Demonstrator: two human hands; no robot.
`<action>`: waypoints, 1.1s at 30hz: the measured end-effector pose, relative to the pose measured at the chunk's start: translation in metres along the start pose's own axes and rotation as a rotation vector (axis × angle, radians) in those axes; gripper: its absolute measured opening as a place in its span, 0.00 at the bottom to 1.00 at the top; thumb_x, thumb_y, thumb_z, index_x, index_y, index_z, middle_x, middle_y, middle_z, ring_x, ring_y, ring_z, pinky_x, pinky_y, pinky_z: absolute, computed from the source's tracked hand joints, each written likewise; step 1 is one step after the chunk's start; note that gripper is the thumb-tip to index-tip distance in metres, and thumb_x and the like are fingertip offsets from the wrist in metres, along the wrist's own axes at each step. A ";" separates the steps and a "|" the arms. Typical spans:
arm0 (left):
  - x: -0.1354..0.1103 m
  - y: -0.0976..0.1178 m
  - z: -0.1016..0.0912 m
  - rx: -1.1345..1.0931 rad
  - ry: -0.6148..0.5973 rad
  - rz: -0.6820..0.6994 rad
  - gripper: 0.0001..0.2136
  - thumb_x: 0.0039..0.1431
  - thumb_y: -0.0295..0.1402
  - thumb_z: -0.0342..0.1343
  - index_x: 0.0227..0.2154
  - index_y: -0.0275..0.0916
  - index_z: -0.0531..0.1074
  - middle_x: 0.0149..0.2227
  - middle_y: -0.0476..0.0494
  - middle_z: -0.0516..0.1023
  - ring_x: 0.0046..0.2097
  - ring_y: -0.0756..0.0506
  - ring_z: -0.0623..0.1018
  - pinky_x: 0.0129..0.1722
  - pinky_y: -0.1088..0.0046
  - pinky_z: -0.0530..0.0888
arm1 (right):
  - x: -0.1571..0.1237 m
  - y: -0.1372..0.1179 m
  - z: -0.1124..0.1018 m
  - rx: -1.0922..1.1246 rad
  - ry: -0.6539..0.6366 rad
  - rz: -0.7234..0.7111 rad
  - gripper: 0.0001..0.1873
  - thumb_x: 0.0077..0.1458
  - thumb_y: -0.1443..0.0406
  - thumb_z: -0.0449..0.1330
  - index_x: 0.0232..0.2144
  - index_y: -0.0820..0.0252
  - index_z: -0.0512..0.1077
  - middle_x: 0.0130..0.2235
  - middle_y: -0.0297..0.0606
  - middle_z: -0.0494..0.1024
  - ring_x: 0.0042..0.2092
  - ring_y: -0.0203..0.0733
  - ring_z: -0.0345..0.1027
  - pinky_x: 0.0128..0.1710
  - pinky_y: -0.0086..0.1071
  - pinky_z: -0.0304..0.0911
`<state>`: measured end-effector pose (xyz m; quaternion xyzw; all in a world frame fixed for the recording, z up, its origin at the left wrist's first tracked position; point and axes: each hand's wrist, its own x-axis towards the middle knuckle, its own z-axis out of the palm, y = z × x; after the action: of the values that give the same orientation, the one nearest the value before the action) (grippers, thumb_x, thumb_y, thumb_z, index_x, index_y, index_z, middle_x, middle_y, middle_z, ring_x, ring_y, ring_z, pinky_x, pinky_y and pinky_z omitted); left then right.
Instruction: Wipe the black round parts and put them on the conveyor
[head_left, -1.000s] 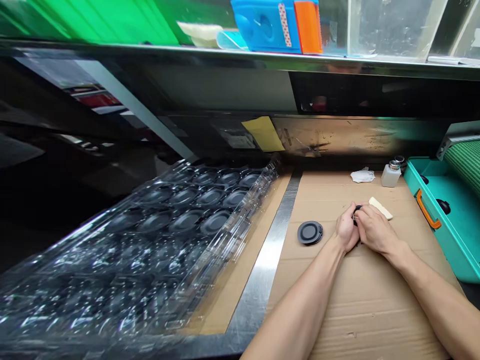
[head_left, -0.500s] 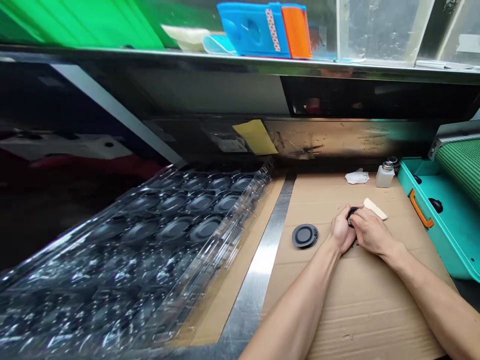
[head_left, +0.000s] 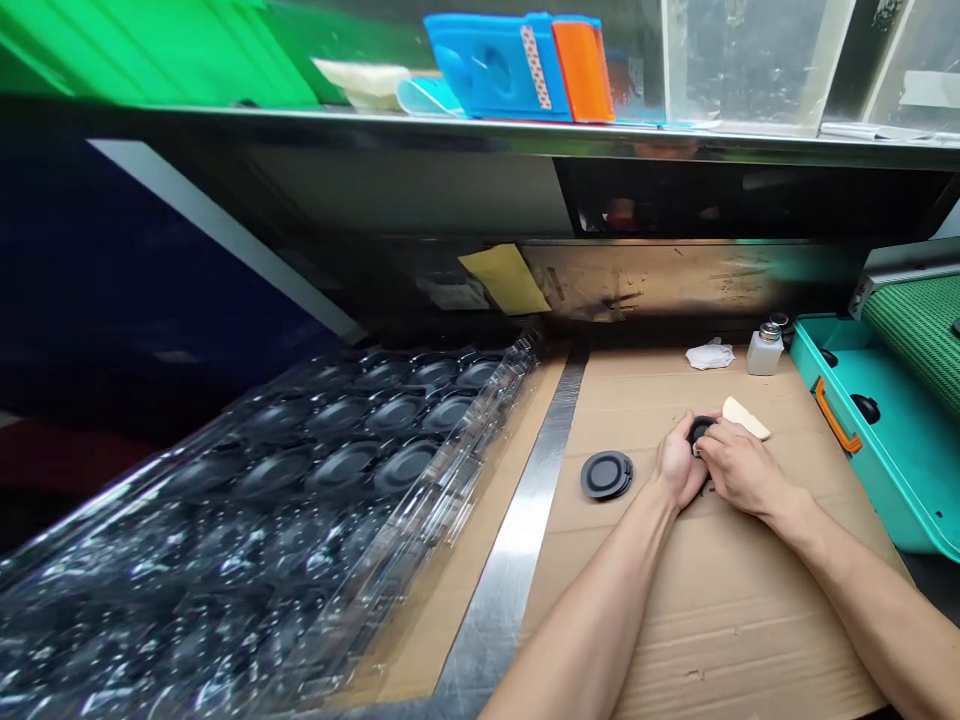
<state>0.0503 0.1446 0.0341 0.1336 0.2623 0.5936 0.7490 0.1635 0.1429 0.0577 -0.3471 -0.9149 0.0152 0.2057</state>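
Observation:
A small black round part [head_left: 701,427] is gripped in my left hand [head_left: 677,466], held just above the cardboard. My right hand [head_left: 741,462] is closed, its fingertips pressed against that part; a bit of something whitish shows at them, too small to name. Beside my left hand lies a flat black round lid-like piece [head_left: 604,474] with a small tab on its right edge. Behind my right hand is a cream-coloured wedge-like pad [head_left: 745,417], partly hidden by the fingers.
A clear plastic tray [head_left: 480,440] with rows of black round pieces fills the left. White cloth [head_left: 709,355] and a small pump bottle [head_left: 765,350] stand at the back. Right are a teal bin [head_left: 892,490] with an orange handle and a green conveyor belt [head_left: 919,320]. A shelf edge [head_left: 375,128] runs overhead.
The camera view has shifted slightly. My fingers have moved a little on the black part, and more of its round face shows. The other pieces stay put.

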 end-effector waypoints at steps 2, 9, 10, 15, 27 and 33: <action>0.000 -0.001 0.001 -0.009 -0.020 0.024 0.12 0.63 0.36 0.53 0.32 0.34 0.77 0.36 0.39 0.81 0.46 0.42 0.79 0.53 0.67 0.70 | 0.001 0.000 0.001 -0.019 0.041 0.046 0.11 0.61 0.73 0.51 0.35 0.59 0.73 0.39 0.43 0.75 0.44 0.46 0.65 0.47 0.38 0.62; -0.002 0.003 0.003 -0.032 0.054 -0.013 0.18 0.68 0.35 0.44 0.33 0.31 0.77 0.34 0.36 0.80 0.41 0.43 0.79 0.49 0.67 0.72 | 0.000 0.001 -0.009 0.105 -0.071 -0.023 0.10 0.61 0.71 0.54 0.31 0.59 0.74 0.37 0.42 0.76 0.42 0.45 0.67 0.44 0.36 0.63; -0.002 0.005 0.004 -0.035 0.048 -0.029 0.19 0.68 0.35 0.43 0.34 0.30 0.77 0.34 0.36 0.80 0.40 0.43 0.79 0.48 0.67 0.73 | -0.003 0.003 -0.013 0.151 -0.069 -0.021 0.10 0.61 0.69 0.54 0.30 0.58 0.74 0.36 0.41 0.76 0.41 0.44 0.67 0.43 0.35 0.63; -0.001 0.009 0.005 -0.100 -0.005 -0.053 0.21 0.70 0.37 0.40 0.34 0.29 0.75 0.34 0.34 0.78 0.36 0.43 0.78 0.37 0.66 0.73 | -0.014 0.028 -0.030 0.281 0.254 0.205 0.11 0.63 0.63 0.54 0.39 0.57 0.76 0.38 0.40 0.77 0.39 0.42 0.70 0.41 0.33 0.63; -0.006 0.021 0.004 -0.291 0.030 -0.111 0.20 0.69 0.38 0.41 0.44 0.27 0.72 0.40 0.29 0.78 0.39 0.40 0.79 0.35 0.66 0.78 | -0.029 0.065 -0.041 -0.293 0.240 0.616 0.19 0.64 0.56 0.51 0.33 0.57 0.79 0.39 0.46 0.76 0.42 0.50 0.66 0.42 0.40 0.57; -0.009 0.027 0.006 -0.326 0.074 -0.105 0.18 0.68 0.35 0.41 0.46 0.27 0.72 0.40 0.29 0.79 0.42 0.40 0.80 0.39 0.68 0.79 | -0.021 0.042 -0.019 -0.130 0.113 0.390 0.17 0.63 0.54 0.55 0.49 0.52 0.75 0.49 0.43 0.75 0.49 0.50 0.64 0.49 0.40 0.59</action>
<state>0.0301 0.1437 0.0550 -0.0254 0.1963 0.5929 0.7806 0.2115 0.1586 0.0604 -0.5306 -0.8163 -0.0237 0.2270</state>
